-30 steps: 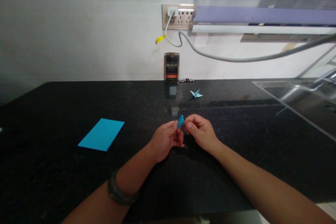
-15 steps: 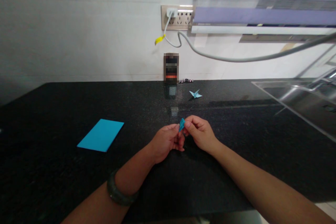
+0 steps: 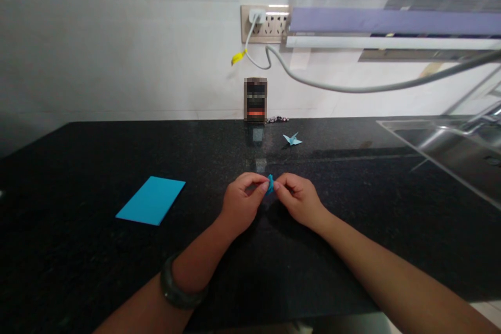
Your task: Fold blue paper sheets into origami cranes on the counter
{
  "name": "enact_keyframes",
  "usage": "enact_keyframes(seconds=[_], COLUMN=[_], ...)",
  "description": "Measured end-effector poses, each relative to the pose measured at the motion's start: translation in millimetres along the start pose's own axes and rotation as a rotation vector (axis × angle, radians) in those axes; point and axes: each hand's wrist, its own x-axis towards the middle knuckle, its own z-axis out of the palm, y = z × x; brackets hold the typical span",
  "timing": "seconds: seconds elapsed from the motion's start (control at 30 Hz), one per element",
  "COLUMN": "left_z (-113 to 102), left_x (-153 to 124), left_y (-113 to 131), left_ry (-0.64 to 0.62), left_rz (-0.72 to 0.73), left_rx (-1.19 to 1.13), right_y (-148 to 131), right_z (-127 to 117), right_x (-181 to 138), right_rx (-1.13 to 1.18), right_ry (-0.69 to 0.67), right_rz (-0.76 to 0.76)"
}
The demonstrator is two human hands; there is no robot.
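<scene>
My left hand (image 3: 241, 202) and my right hand (image 3: 296, 199) meet over the middle of the black counter (image 3: 78, 261). Both pinch a small folded piece of blue paper (image 3: 270, 184) between thumb and fingertips; most of it is hidden by the fingers. A dark bangle (image 3: 176, 287) circles my left wrist. A finished light-blue folded paper figure (image 3: 291, 139) lies farther back on the counter. A stack of blue paper sheets (image 3: 151, 200) lies flat to the left of my hands.
A small dark box (image 3: 255, 100) stands against the white wall, with beads (image 3: 277, 119) beside it. Above it is a wall socket (image 3: 266, 23) with a white cable (image 3: 352, 86) running right. A steel sink (image 3: 450, 148) fills the right end.
My left hand has turned knuckles-up and its fingers have closed over the blue paper piece, which now shows less. My right hand stays pinched on it.
</scene>
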Motion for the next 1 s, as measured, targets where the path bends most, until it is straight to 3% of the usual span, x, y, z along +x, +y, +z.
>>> enact_keyframes(seconds=[0.2,0.43,0.7,1.0], left_z=[-3.2,-6.0,-5.6,-6.8], left_x=[1.0,1.7,2.2,5.9], left_y=[-2.4,0.0,-4.9,-8.1], left_ry=[-0.023,-0.04,-0.021,-0.026], left_rz=[0.137,0.4,0.252,0.3], left_rx=[0.131,0.491,0.415,0.334], right_y=[-0.2,-1.6,1.5,8.2], right_z=[-3.2,-6.9,-6.3,-2.2], right_x=[1.4,5.8,2.7,1.1], right_rx=[-0.178,-0.316,-0.231,-0.072], right_ry=[-0.061,-0.12,-0.094,-0.014], right_rz=[-0.155,-0.251,-0.23,-0.13])
